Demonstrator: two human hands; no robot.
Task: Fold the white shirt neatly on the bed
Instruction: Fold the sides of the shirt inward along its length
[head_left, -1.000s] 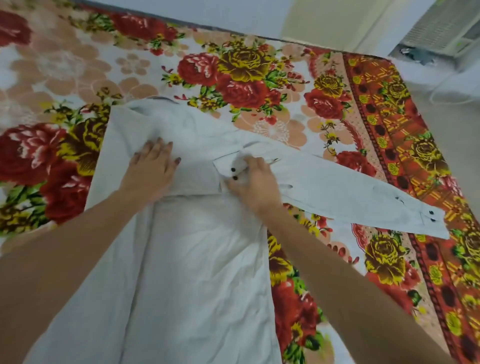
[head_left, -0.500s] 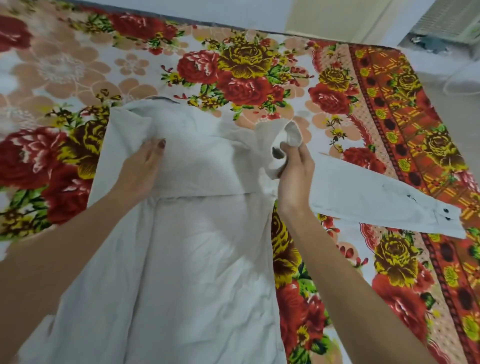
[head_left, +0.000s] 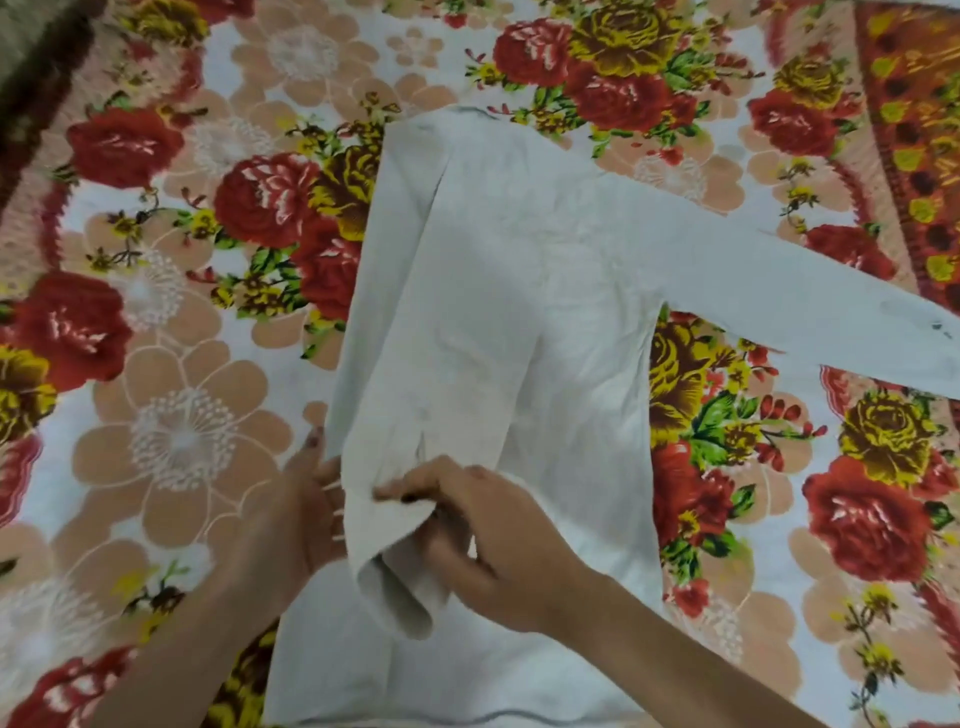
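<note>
Pinching the cuff (head_left: 395, 582) of a folded-in sleeve, the right hand (head_left: 488, 540) closes its fingers on cloth; the left hand (head_left: 306, 514), fingers straight together, presses the shirt (head_left: 519, 291) edge. The shirt lies on the floral bed (head_left: 171, 312), its other sleeve (head_left: 810, 306) stretched rightward.

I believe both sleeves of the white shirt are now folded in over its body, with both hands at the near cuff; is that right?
Not quite. In the head view only one sleeve lies folded over the white shirt; the other sleeve stretches out across the floral bedsheet. The left hand and right hand are indeed at the near cuff.
</note>
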